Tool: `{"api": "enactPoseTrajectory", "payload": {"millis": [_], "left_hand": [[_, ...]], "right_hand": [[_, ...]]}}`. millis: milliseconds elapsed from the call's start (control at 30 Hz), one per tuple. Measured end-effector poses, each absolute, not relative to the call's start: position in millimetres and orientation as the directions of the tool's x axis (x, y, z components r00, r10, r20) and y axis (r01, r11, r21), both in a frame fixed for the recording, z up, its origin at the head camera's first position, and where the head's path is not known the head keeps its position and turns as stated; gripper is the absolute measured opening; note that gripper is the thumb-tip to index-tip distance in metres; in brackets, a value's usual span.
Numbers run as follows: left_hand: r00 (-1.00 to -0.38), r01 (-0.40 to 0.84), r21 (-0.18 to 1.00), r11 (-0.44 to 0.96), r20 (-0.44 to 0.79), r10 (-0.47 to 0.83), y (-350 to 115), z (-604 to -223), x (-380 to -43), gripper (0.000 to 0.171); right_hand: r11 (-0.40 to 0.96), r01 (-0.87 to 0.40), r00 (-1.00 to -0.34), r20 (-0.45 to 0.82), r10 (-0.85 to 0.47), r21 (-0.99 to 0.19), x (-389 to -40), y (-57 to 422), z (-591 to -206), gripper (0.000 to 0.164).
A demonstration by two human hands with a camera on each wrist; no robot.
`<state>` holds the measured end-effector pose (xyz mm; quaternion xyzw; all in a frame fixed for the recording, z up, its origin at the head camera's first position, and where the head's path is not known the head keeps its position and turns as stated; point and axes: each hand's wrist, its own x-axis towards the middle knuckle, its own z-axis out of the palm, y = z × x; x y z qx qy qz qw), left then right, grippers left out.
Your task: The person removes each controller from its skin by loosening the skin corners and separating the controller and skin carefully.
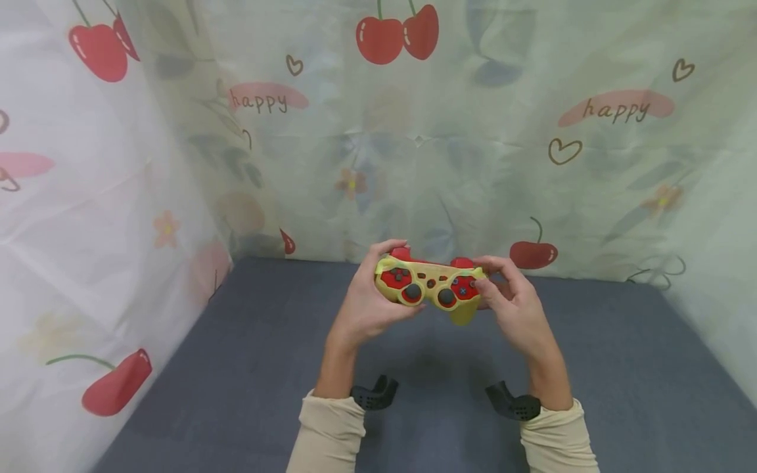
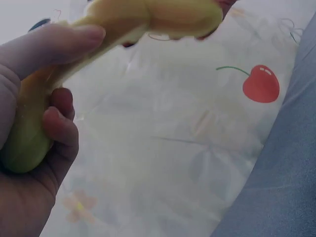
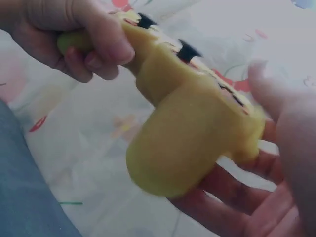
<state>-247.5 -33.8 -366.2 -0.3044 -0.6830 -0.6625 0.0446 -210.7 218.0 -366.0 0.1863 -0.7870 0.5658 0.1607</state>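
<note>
A red game controller point(image 1: 461, 288) in a yellow cover point(image 1: 464, 313) is held up above the table, its sticks and buttons facing the head camera. My left hand point(image 1: 368, 303) grips its left handle, the thumb along the near side and fingers curled behind, as the left wrist view of the cover point(image 2: 148, 17) also shows. At the other end my right hand point(image 1: 519, 307) holds the upper right corner between thumb and fingers. In the right wrist view, the right fingers point(image 3: 222, 190) lie behind the cover and the thumb is raised; the right handle points down, outside the palm.
A dark grey cloth point(image 1: 266, 394) covers the table below. White printed curtains point(image 1: 414, 171) with cherries and hearts enclose the back and sides. Black wrist mounts point(image 1: 376, 393) stick inward from both wrists, near the beige sleeves point(image 1: 328, 433).
</note>
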Motion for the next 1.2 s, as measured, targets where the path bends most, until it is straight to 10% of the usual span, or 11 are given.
{"api": "enactPoseTrajectory", "payload": {"millis": [233, 500, 867, 1200], "left_hand": [[-0.808, 0.504, 0.863, -0.044, 0.489, 0.329, -28.3, -368.0, -247.4, 0.090], [-0.829, 0.498, 0.866, -0.040, 0.489, 0.269, -21.0, -368.6, -246.9, 0.091], [-0.842, 0.520, 0.848, -0.099, 0.529, 0.109, -9.4, -368.8, -248.5, 0.087], [-0.848, 0.506, 0.860, -0.069, 0.511, 0.143, -24.7, -367.5, -249.8, 0.088]], "right_hand": [[0.394, -0.470, -0.834, 0.544, 0.094, -0.790, -212.4, 204.2, -364.2, 0.013], [0.605, -0.506, -0.617, 0.748, 0.245, -0.615, -212.7, 190.6, -365.0, 0.015], [0.430, -0.679, -0.494, 0.804, 0.330, -0.594, -216.2, 184.8, -367.2, 0.011], [0.492, -0.592, -0.642, 0.742, 0.190, -0.638, -212.2, 184.4, -364.9, 0.012]]}}
